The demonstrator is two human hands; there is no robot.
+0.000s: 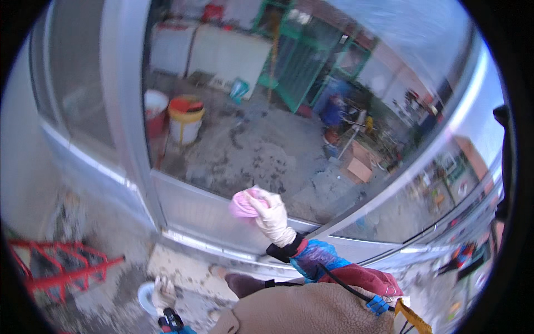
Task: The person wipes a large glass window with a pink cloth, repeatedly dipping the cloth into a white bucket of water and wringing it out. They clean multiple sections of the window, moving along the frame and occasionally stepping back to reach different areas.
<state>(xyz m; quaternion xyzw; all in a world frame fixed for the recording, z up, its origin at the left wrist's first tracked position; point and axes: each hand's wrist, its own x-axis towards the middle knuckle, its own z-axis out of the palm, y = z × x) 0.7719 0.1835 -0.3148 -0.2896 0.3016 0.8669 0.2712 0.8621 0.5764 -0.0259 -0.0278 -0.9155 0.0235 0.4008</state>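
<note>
My right hand point(273, 215), in a whitish glove, grips a bunched pink cloth point(246, 204). It is raised in front of the lower part of a large glass pane point(250, 158) set in a silvery metal frame point(127, 104); whether the cloth touches the glass I cannot tell. Lower down on the left, my left hand point(164, 294), gloved too, has its fingers curled at the rim of a small light-blue basin point(146, 298). The hand covers the basin's right side, and what the basin holds is not clear.
A red metal frame point(71, 277) lies on the ground at the left. A pale step point(183, 267) runs below the metal panel point(200, 217). Seen in the glass are a yellow-rimmed bucket point(185, 125), a cardboard box point(358, 167) and a green door point(298, 62).
</note>
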